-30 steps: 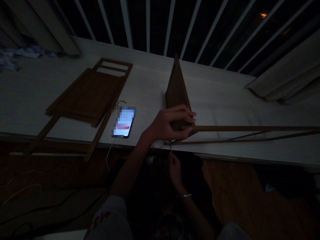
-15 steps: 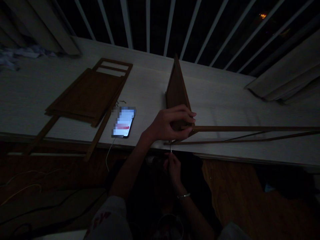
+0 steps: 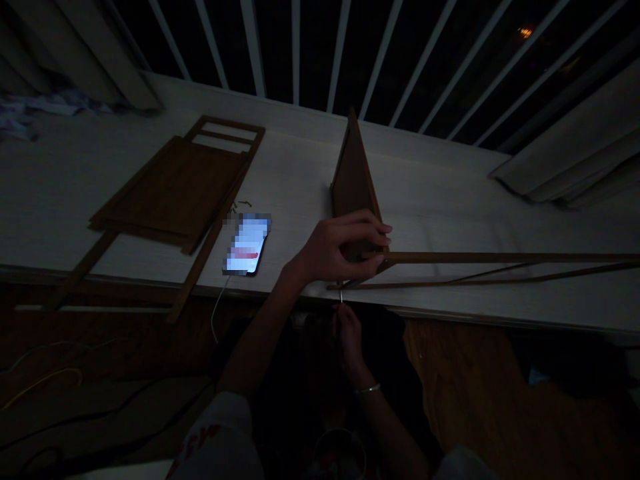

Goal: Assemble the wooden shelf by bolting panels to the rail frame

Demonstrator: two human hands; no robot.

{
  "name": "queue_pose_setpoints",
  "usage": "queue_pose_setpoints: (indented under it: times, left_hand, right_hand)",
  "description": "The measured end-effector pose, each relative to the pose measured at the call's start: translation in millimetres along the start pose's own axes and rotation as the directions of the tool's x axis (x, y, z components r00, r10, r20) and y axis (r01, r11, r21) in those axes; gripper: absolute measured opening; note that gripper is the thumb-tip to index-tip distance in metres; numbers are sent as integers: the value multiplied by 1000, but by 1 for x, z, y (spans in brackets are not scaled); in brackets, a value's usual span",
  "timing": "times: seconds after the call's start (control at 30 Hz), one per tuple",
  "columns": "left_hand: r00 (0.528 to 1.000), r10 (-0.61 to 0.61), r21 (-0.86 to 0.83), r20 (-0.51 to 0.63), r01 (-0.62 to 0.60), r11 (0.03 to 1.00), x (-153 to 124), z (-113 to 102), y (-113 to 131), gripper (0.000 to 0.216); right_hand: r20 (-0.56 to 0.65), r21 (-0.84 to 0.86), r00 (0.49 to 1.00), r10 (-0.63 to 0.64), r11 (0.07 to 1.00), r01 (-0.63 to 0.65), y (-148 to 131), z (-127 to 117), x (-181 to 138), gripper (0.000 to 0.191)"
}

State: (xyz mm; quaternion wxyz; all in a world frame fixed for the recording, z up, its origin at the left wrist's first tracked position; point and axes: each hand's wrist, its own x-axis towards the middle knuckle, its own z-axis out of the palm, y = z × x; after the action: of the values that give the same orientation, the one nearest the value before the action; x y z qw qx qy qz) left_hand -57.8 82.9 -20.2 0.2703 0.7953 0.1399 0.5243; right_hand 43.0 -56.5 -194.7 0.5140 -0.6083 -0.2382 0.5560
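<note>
A wooden folding frame stands on its side on the pale ledge, its flat panel upright and its long legs reaching right. My left hand is closed over the corner where panel and leg meet, thumb below and fingers above. Below it, my right hand is closed around a tool that looks like a screwdriver. Only its thin metal shaft shows, pointing up to the near end of the lower wooden bar; the handle is hidden in my fingers. Whether the tip sits in a screw is hidden.
A second wooden folding piece lies flat on the left, its legs overhanging the ledge. Several small screws lie beside a lit phone with a white cable. White railing bars and curtains border the ledge.
The fingers of my right hand have shifted slightly around the tool. My left hand and the wooden frame stay in place.
</note>
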Motion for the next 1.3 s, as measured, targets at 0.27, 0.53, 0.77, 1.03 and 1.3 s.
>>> queue_pose_setpoints:
  times: [0.27, 0.53, 0.77, 1.03, 1.3]
  left_hand:
    - [1000, 10, -36, -3, -10, 999, -1, 1, -1, 15]
    - [1000, 17, -56, 4, -17, 998, -1, 1, -3, 17]
    - [1000, 18, -49, -7, -18, 999, 0, 1, -2, 16]
    - [1000, 27, -47, -8, -27, 999, -1, 1, -2, 17]
    - [1000, 27, -31, -11, -28, 999, 0, 1, -1, 16]
  right_hand:
    - [9, -68, 997, -79, 995, 80, 2, 1, 3, 35]
    - [24, -87, 996, -90, 992, 92, 0, 0, 4, 33]
    - [63, -81, 991, -115, 990, 120, -2, 0, 3, 31]
    - [58, -135, 991, -118, 983, 125, -3, -1, 4, 32]
    - [53, -196, 989, -136, 970, 144, -4, -2, 5, 29]
